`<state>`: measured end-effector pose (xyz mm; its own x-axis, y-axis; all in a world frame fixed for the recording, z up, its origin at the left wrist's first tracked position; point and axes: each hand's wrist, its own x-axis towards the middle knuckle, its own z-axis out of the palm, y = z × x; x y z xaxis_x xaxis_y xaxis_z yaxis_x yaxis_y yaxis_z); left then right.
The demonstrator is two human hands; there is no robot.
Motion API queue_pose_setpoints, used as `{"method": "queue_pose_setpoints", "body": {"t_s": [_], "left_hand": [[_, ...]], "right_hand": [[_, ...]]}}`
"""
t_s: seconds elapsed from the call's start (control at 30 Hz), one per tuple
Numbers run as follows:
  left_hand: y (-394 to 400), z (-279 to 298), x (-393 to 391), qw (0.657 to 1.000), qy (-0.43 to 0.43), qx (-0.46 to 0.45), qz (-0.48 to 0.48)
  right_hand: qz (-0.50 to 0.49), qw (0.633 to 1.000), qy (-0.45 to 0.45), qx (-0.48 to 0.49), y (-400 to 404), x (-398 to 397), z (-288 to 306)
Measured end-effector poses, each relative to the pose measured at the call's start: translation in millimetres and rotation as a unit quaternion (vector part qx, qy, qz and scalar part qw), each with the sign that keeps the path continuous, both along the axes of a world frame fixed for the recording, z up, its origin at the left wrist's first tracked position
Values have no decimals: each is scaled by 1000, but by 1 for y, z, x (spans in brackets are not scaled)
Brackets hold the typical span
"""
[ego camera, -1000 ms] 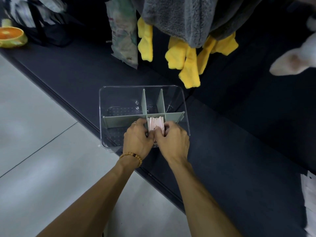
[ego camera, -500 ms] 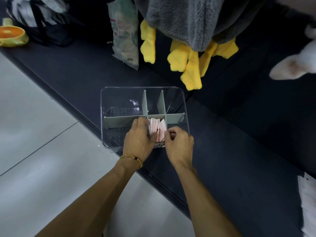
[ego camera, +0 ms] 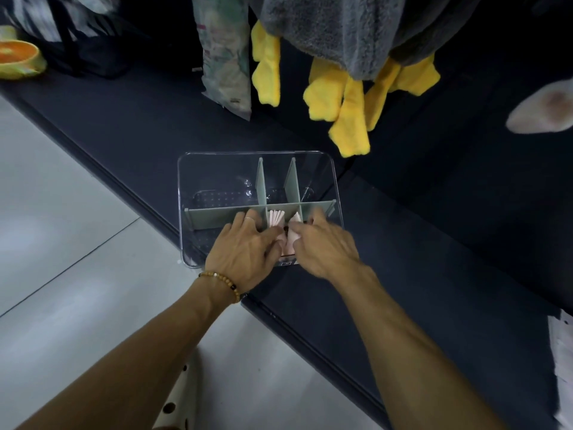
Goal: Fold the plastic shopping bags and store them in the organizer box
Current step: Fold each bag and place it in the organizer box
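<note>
We have both hands in the clear plastic organizer box with grey-green dividers (ego camera: pixel 214 169), which sits at the near edge of the dark table (ego camera: pixel 434 274). The folded pale pink plastic bags (ego camera: pixel 276 218) stand on edge in the near middle compartment. Our left hand (ego camera: pixel 245 254) rests over the left side of that compartment, fingers curled down among the bags; whether it pinches any we cannot tell. Our right hand (ego camera: pixel 322 248) is blurred, its fingers bent against the right-hand packets (ego camera: pixel 296 217), and its hold is also unclear.

To do this step well, we judge we should press the packets together from both sides, keep them upright, and slide them down until they seat against the floor, so the folds do not spring open.

Counting: one box, three dividers visible, two hands. The upright pink edges number roughly five on the left and a few more on the right; an exact count is hidden by our fingers.
</note>
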<state>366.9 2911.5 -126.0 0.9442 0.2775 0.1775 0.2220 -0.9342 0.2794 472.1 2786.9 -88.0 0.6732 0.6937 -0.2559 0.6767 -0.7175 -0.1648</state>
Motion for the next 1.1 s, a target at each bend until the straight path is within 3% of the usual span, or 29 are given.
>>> {"method": "queue_pose_setpoints", "body": {"t_s": [0.1, 0.27, 0.4, 0.57, 0.67, 0.77, 0.87, 1.0, 1.1], "left_hand": [[3, -4, 2, 998, 5, -53, -16], [3, -5, 2, 995, -5, -103, -14], [2, -8, -4, 996, -13, -88, 10], [2, -5, -2, 996, -4, -89, 1], [-5, 1, -5, 994, -12, -107, 23], [-23, 12, -13, 980, -77, -170, 66], [-61, 28, -21, 931, -143, -321, 95], [-140, 52, -25, 776, -142, -601, 126], [-206, 58, -26, 719, -105, -679, 109]], "right_hand": [[17, 995, 58, -73, 7, 15, 3], [-25, 986, 68, 150, -7, 6, 3], [-21, 986, 19, 165, -21, -2, -4], [-53, 981, 77, 168, -15, -6, -6], [-85, 967, 63, 231, -22, -14, 0], [-169, 928, 61, 326, -48, -25, 13], [-274, 869, 92, 403, -88, -37, 28], [-388, 799, 95, 449, -165, -60, 37], [-471, 751, 70, 457, -241, -77, 33]]}}
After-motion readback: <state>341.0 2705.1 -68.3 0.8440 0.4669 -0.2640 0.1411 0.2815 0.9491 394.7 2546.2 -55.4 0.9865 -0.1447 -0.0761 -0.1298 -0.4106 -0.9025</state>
